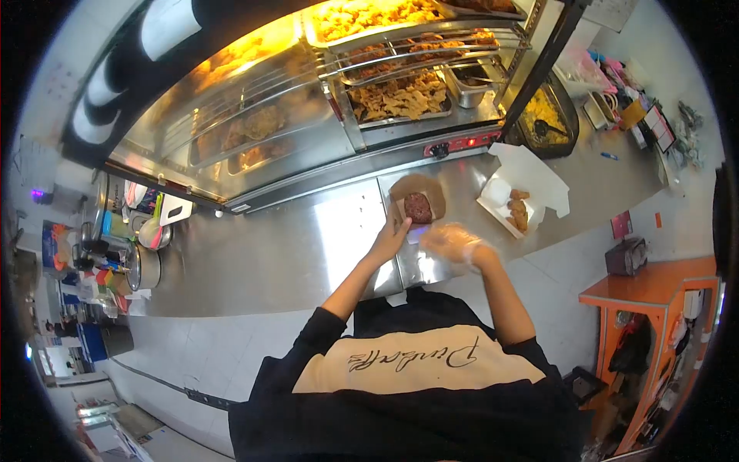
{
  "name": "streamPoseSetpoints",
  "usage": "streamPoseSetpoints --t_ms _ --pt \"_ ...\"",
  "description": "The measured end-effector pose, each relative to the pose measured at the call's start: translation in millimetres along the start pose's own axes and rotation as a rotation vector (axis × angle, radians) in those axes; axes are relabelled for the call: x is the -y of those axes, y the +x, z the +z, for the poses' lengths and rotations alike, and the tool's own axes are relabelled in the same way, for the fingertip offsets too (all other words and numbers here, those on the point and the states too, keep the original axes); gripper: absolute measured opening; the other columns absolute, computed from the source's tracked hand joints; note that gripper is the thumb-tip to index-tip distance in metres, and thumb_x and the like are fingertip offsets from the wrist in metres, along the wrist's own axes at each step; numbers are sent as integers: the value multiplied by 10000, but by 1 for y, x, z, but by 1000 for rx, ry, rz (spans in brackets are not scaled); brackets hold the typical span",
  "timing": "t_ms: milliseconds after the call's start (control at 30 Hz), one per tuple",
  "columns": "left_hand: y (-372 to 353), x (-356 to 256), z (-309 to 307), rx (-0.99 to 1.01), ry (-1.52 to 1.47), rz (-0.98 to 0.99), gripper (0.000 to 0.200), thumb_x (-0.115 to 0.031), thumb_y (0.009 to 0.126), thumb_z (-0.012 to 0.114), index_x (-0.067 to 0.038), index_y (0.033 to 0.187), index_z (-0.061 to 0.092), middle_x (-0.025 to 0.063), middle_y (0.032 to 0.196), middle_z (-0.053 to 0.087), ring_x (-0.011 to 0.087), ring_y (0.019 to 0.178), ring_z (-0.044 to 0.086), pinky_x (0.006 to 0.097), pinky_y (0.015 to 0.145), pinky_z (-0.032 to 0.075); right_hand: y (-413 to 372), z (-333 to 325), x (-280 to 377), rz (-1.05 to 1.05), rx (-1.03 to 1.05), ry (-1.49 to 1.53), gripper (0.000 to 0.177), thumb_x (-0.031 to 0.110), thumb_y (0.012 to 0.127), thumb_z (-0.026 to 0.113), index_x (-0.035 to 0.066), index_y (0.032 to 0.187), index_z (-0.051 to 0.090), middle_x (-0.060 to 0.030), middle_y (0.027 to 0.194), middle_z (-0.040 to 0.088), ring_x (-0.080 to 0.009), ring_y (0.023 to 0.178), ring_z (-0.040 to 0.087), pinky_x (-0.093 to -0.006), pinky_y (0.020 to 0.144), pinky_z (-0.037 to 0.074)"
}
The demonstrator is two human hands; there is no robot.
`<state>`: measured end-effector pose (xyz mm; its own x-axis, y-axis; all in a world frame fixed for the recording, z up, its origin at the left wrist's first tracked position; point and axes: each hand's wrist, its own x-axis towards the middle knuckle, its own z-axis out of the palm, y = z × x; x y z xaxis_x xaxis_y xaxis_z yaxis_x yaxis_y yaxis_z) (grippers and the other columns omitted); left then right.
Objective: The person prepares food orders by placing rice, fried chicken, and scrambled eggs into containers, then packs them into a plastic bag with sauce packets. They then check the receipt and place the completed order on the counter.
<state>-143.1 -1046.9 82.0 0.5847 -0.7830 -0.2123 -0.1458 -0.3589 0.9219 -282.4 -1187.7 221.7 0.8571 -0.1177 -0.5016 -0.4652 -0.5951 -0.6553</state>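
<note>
The left hand (394,237) grips the near-left edge of a brown paper box (402,188) holding dark reddish food (418,208), at the steel counter (254,262). Beside it, the plastic-gloved right hand (454,242) is blurred; I cannot tell its grip. Rightward, an open white takeaway box (545,182) holds fried pieces (519,211).

The bench (246,262) is smooth, glossy metal with bright reflections. On it, the brown paper box (416,184) looks matt, while the dark patty (418,208) inside is rough-surfaced. The white box (538,178) is smooth, matt card. Thin, shiny clear plastic gloves the right hand (450,242). The black top (416,427) is matt cloth; the wire rack (431,52) is polished metal.
</note>
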Motion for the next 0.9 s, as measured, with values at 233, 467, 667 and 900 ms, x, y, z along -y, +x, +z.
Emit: streamPoseSetpoints --t_ms 233,467,667,900 --pt "-51 -8 -30 -162 -100 -165 784 -451 908 518 77 1394 200 274 1149 546 281 995 590 339 872 454 11 -177 126 -901 -1083 -355 302 220 924 489 77 1181 555 -156 1153 568 -340 1067 527 -400 959 391" --pt "-85 -15 -53 -309 -121 -140 516 -301 923 540 62 1269 423 165 1066 624 231 951 607 316 832 469 150 -291 179 -295 -1056 -833 338 222 933 462 17 1199 511 -189 1231 510 -358 1142 480 -416 999 377" --pt "-109 -22 -96 -410 -370 -101 410 -270 936 535 2 1238 479 152 1032 622 194 942 630 275 807 480 213 -332 141 -819 -1439 -899 301 179 908 517 0 1150 524 -208 1198 528 -364 1069 542 -435 947 444" --pt "-83 -119 -210 -526 -393 319 324 -201 959 497 13 1202 491 123 1052 602 196 950 620 290 851 479 199 -336 155 -445 -1232 -819 301 183 900 537 5 1143 526 -195 1182 533 -337 1068 541 -417 934 457"
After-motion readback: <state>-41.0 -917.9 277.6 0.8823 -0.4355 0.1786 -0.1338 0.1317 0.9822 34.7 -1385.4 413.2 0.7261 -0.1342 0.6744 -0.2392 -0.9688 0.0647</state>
